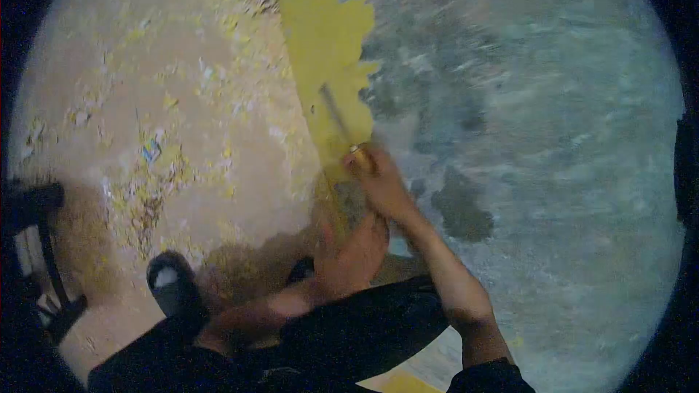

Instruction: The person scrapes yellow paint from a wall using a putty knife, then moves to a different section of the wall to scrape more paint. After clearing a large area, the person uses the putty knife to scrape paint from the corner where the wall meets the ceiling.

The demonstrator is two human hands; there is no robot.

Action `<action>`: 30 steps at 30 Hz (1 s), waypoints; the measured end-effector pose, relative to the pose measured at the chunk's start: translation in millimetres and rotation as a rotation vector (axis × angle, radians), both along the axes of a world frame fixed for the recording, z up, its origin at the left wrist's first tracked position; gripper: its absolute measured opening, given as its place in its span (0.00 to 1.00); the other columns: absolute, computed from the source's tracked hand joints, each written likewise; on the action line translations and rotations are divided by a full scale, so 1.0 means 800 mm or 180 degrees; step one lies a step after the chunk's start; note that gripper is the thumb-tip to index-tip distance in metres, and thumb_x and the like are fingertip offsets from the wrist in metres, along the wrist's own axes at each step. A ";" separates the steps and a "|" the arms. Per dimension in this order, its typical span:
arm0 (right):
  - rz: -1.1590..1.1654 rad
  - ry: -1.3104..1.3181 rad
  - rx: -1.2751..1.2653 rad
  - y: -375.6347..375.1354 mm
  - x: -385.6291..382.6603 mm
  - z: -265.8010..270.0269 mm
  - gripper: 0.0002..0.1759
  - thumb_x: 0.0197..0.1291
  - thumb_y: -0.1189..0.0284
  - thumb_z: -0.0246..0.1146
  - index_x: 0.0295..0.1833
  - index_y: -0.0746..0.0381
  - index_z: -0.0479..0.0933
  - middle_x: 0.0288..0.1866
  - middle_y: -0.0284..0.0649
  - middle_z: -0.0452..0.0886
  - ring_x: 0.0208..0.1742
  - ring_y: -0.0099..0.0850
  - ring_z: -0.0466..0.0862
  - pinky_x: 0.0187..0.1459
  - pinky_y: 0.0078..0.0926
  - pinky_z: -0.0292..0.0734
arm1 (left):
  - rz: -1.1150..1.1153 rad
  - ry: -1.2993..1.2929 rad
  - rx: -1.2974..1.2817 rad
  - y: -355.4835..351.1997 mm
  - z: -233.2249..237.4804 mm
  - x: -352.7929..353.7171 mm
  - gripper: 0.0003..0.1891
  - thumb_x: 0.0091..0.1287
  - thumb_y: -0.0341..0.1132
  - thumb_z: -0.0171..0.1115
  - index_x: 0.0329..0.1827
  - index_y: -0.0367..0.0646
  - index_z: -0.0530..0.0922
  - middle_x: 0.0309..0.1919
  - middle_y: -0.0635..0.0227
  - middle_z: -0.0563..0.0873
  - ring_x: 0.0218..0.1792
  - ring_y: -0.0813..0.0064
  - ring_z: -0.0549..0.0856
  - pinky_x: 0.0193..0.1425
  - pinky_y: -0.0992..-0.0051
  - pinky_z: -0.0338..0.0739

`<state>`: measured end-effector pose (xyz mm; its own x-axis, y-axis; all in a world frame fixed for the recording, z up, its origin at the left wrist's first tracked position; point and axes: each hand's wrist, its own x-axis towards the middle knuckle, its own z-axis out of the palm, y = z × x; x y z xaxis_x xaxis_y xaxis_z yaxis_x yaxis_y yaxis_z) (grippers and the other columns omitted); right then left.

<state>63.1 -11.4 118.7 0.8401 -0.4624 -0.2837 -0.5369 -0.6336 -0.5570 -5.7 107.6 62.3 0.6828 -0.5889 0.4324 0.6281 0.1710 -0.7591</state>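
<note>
The right hand (pixel 380 183) is clenched around the handle of a scraper (pixel 336 113), whose blade lies on the lower part of a ragged strip of yellow paint (pixel 320 29). The left hand (pixel 354 247) sits just below the right wrist; whether it is spread or curled I cannot tell. To the right of the strip, the grey wall (pixel 531 138) looks largely stripped already. Only this narrow yellow band appears left to clear. Yellow flakes (pixel 156 175) litter the tan floor (pixel 87 87) near a black shoe (pixel 172 285)
</note>
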 end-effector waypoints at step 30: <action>0.0356 -0.1118 0.0073 0.028 0.053 -0.100 0.16 0.71 0.63 0.50 0.54 0.64 0.72 0.53 0.48 0.77 0.57 0.43 0.77 0.60 0.37 0.69 | 0.0492 -0.4709 0.3365 0.110 -0.031 0.233 0.30 0.70 0.53 0.51 0.67 0.40 0.69 0.59 0.63 0.79 0.60 0.65 0.75 0.68 0.65 0.65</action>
